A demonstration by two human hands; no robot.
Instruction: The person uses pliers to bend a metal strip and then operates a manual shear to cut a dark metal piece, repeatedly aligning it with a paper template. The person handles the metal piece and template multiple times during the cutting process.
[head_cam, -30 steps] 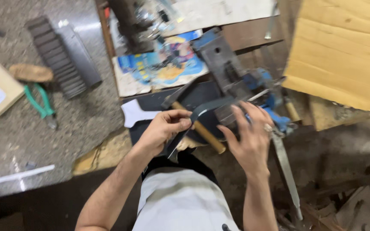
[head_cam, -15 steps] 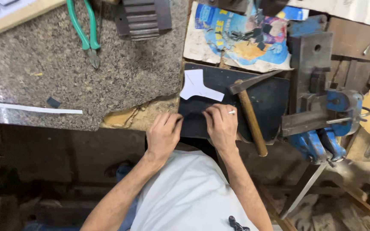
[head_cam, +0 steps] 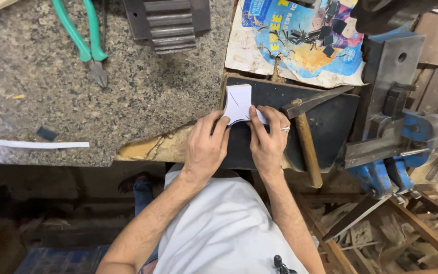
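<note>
My left hand [head_cam: 206, 147] and my right hand [head_cam: 268, 139] rest side by side on a dark sheet [head_cam: 325, 119] lying on the bench. Between their fingertips they pinch the lower edge of a white paper cut-out [head_cam: 239, 101] with curved sides, flat on the sheet. My right hand wears a ring. A hammer with a wooden handle [head_cam: 307, 147] lies just to the right of my right hand, its dark head pointing right.
A blue bench vise [head_cam: 401, 132] stands at the right. Green-handled pliers [head_cam: 84, 43] and a dark ribbed block [head_cam: 171, 23] lie on the speckled stone top [head_cam: 36, 91]. A worn printed sheet with metal scraps [head_cam: 305, 43] sits behind. A white strip [head_cam: 31, 144] lies left.
The view has swung over the bench. My hands have moved forward on the dark sheet, and their fingers now grip the white cut-out, which earlier lay untouched ahead of them.
</note>
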